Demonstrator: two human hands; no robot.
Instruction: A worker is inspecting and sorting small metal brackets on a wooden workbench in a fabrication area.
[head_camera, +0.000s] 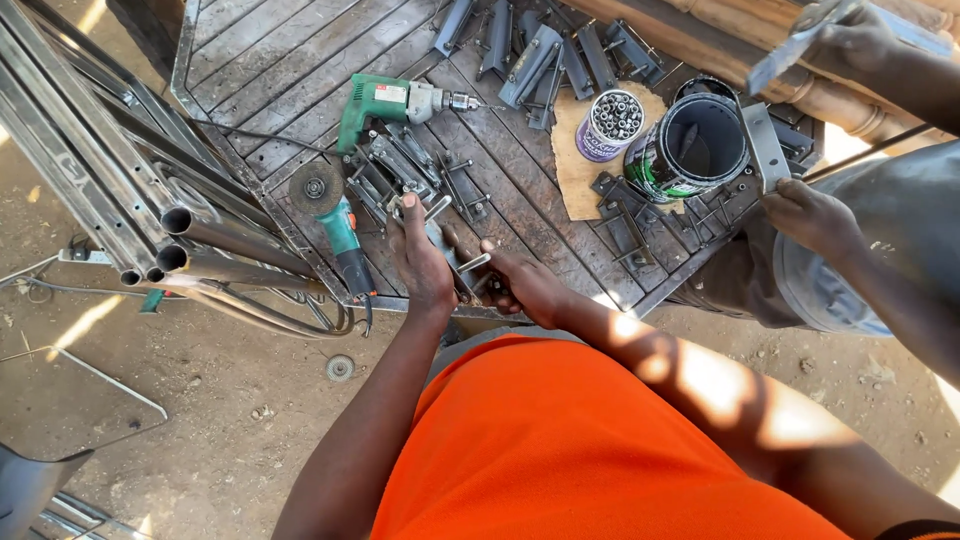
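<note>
Hands, left hand (420, 262) and right hand (522, 285), seemingly both curled around metal latch (462, 262), palms down

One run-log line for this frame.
left hand: on metal bracket | right hand: gripping same bracket | nearby: angle grinder, drill

Small can (609, 124): round, purple and white printed wrapper, open top packed with short metal tubes; stands far, right of centre, on the cardboard.

Large tin (690, 150): round, black inside, green, white and black label band around its wall; open; just right of the small can, touching or nearly so.

Cardboard (580, 170): flat, torn, tan sheet lying on the metal table under the small can.

Drill (395, 102) label: small red and white rectangular sticker on the green body, far, left of centre.

Signs, screens: none.
</note>
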